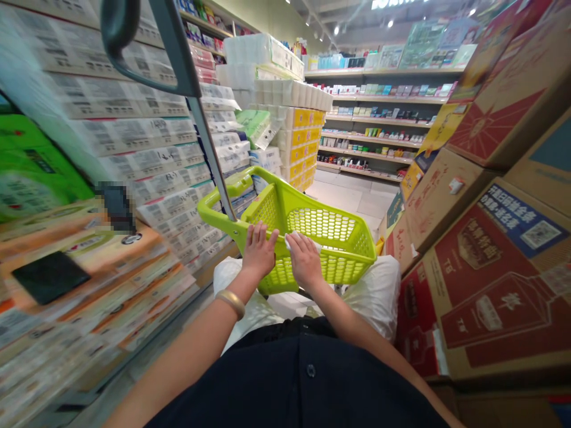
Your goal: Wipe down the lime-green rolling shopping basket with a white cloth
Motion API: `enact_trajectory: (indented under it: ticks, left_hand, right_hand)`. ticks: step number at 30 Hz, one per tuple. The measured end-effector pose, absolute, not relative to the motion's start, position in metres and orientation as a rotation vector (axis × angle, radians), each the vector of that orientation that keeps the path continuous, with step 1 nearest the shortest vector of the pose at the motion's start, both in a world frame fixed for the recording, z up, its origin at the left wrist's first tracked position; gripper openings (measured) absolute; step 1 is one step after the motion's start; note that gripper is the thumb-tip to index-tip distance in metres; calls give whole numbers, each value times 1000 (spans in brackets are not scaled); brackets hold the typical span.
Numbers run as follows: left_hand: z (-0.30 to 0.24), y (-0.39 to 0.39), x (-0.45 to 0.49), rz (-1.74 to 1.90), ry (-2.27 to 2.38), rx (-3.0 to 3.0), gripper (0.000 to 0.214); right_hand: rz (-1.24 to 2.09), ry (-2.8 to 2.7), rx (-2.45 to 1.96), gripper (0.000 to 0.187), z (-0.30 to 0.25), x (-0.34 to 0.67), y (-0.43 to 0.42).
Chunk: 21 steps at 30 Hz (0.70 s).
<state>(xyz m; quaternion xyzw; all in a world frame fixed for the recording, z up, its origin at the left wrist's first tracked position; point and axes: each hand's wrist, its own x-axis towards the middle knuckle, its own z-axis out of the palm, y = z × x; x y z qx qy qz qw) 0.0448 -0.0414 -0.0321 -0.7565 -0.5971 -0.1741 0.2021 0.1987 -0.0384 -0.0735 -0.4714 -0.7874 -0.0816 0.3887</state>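
A dark shirt (330, 380) fills the near foreground. Just ahead stands a green basket (328, 214) with a long handle (212, 151). The left hand (259, 252) lies on its near rim, fingers extended; the right hand (306, 258) holds a white wad (288, 239), probably tissue or cloth, there. Paper packs (156, 134) rise left, cartons (495, 279) right, shelves (383, 100) beyond.

Shirt (267, 380): dark navy
Button (310, 370): round, dark, on the shirt
Bangle (232, 302): broad, gold-toned, left wrist (241, 283)
Trousers (379, 291): loose, white, beyond the shirt
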Motion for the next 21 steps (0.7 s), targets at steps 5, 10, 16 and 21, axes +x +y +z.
enact_trajectory:
  ticks: [5, 10, 16, 21]
  left_hand:
    - [-31, -37, 41, -471, -1656, -2113, 56]
    - [-30, -33, 48, -459, -1694, -2100, 58]
    - [-30, -27, 50, -437, -1696, -2127, 58]
    - [-29, -24, 41, -389, -1664, -2109, 55]
  right_hand:
    - [-348, -1796, -1333, 41, -103, 264, -45]
    - [-385, -1609, -1430, 38, -114, 285, -45]
    - [-219, -1887, -1319, 43, -84, 213, -29]
    - [-239, -1948, -1254, 40, -78, 217, -27]
